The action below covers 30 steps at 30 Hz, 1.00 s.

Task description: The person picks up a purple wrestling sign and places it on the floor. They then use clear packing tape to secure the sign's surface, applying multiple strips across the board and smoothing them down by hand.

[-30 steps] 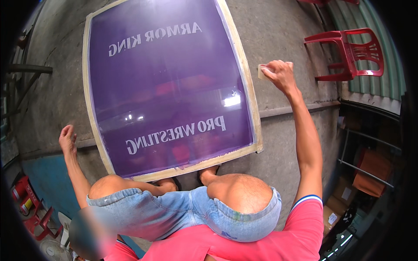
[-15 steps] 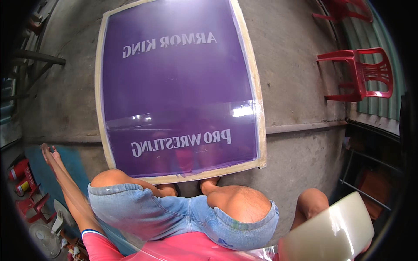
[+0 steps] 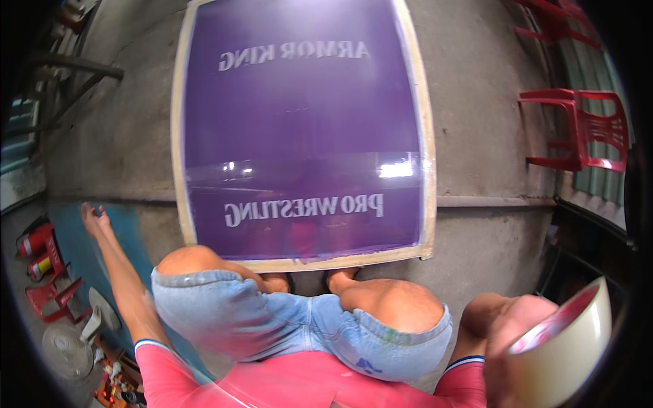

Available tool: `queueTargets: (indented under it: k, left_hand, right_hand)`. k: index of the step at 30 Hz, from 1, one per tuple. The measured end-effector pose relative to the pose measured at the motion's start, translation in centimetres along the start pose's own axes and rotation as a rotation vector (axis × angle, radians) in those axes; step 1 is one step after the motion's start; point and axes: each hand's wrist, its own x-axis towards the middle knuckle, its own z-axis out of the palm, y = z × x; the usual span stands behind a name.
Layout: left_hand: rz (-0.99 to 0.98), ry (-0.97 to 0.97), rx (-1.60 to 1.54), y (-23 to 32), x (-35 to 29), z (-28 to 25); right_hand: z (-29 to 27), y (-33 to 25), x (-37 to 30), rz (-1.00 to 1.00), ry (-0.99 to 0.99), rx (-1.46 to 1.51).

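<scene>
My right hand grips a wide roll of clear packing tape at the lower right, held up close. Its core, with red print inside, faces partly toward the frame. Far out to the left, my left hand is at the end of a stretched arm, fingers bent and small in view. It appears to hold the free end of the tape, a faint see-through strip running back past my arm and pink shirt. Before my knees lies a purple screen-printing frame with a pale wooden border and pale mirrored lettering.
Red plastic chairs stand along the right wall. At the lower left are a fan, a red chair and red containers. A dark wooden stand is at the upper left, and a blue patch covers the floor.
The tape roll has tilted and moved right, so its core and my right hand now show. My left arm stays stretched out. The whole view has shifted slightly.
</scene>
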Motion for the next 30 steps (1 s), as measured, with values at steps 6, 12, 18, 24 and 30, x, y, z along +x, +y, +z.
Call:
queueTargets:
  k: [6, 12, 18, 24, 30]
  left_hand:
    - [-0.020, -0.041, -0.070, 1.3, -4.0, 0.7]
    - [-0.035, -0.128, -0.125, 2.2, -4.4, 1.6]
    - [-0.061, -0.185, -0.163, 1.3, -3.5, 4.2]
    - [-0.133, -0.285, -0.231, -1.1, -0.8, 5.9]
    - [-0.144, -0.557, 0.004, -1.1, -2.1, 5.7]
  right_hand:
    - [6.6, -3.9, -14.4, 0.523, -0.537, 0.380]
    - [7.9, -11.1, -24.6, 0.468, -0.900, 0.388]
    - [6.3, -3.7, -7.7, 0.859, -0.408, 0.842]
    - [4.7, -3.1, 3.8, 0.463, -0.303, 0.759]
    - [7.2, 2.0, -4.2, 1.070, -0.213, 0.895]
